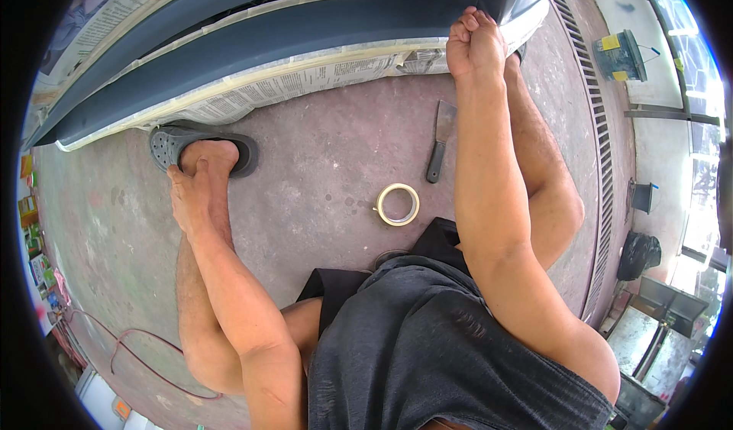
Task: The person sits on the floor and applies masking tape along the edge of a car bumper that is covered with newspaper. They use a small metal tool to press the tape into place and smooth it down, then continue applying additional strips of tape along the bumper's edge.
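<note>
Slipping could make the right hand (478,42), its grip curled closed, contents impossible to tell, scuff the blue-grey panel (343,27).

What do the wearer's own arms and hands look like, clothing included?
The left hand and right hand are ungloved, with no watch or bracelet showing. No sleeve covers what shows of the left arm or right arm; the dark grey top looks sleeveless.

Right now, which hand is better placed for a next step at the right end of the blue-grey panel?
Probably the right hand: it is curled up close to that end of the blue-grey panel, whereas the left hand rests at the left ankle, well away.
</note>
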`<state>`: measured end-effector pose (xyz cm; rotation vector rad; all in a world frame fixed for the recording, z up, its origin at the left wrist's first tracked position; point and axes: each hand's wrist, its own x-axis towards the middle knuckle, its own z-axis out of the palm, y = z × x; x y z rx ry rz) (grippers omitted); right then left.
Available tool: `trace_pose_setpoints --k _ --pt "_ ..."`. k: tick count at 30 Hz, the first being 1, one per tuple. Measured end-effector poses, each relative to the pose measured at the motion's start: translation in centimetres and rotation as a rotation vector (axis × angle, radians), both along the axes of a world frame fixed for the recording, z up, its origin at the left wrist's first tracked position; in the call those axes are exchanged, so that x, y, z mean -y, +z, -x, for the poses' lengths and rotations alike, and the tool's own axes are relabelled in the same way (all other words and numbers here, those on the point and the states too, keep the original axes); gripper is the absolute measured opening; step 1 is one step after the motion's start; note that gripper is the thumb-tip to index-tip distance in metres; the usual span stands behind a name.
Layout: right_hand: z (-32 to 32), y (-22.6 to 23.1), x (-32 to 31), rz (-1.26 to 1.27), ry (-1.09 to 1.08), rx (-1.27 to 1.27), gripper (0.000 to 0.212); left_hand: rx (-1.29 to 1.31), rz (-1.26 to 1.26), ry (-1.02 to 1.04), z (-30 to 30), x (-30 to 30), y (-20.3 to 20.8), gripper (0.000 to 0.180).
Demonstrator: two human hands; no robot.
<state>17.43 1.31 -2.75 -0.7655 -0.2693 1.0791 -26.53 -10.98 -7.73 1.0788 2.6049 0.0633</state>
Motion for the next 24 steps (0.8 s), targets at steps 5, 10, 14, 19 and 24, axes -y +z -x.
trace_pose_setpoints --k 5,10,14,19,24 --pt "0.6 0.6 0.0 0.037 -0.028 -0.01 0.011 -0.012 -0.016 -0.006 0.2 0.1 -0.4 0.08" --pt "0.6 1.0 -0.5 0.022 -0.038 -0.061 0.013 -0.005 -0.002 0.006 0.0 0.0 0.0 0.08" --pt "0.8 1.1 -1.1 -0.016 -0.034 -0.069 0.014 -0.005 -0.009 0.008 0.0 0.0 0.0 0.081" --pt "1.6 2.1 -1.0 0.023 -0.071 -0.036 0.012 -0.004 -0.014 0.02 0.0 0.0 -0.1 0.082" --pt "0.6 1.2 -0.9 -0.001 -0.037 -0.063 0.014 0.005 0.021 0.03 -0.3 -0.2 0.3 0.082"
